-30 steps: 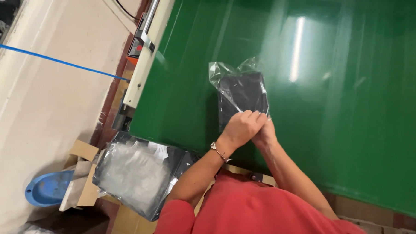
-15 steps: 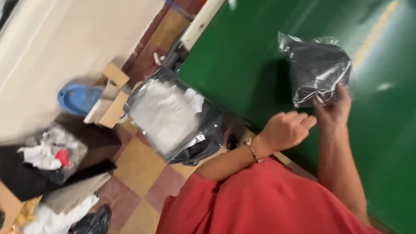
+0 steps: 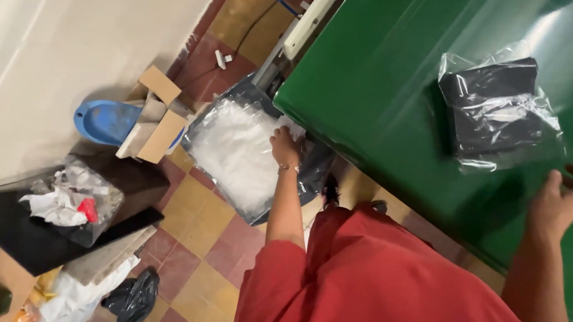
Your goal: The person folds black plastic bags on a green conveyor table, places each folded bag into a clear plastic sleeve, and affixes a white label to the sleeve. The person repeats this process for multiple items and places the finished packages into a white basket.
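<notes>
left hand (image 3: 285, 146) on stacked clear bags (image 3: 235, 153)

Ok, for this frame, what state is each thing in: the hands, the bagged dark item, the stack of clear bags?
Left hand: reaching down, fingers on the stack of clear bags.
Right hand: open, holding nothing, over the green table.
Bagged dark garment: lying flat on the table, untouched.
Stack of clear bags: beside the table.

A glossy green surface (image 3: 385, 81) carries a single clear plastic bag with a folded dark garment (image 3: 497, 112) inside, lying flat near its edge. Below it the floor (image 3: 194, 253) is tiled in red and yellow squares; on it lie a blue basin (image 3: 104, 120), cardboard pieces (image 3: 158, 118), a black plastic bag (image 3: 134, 296) and a dark sack of clear plastic bags (image 3: 239, 156) just beside the surface
</notes>
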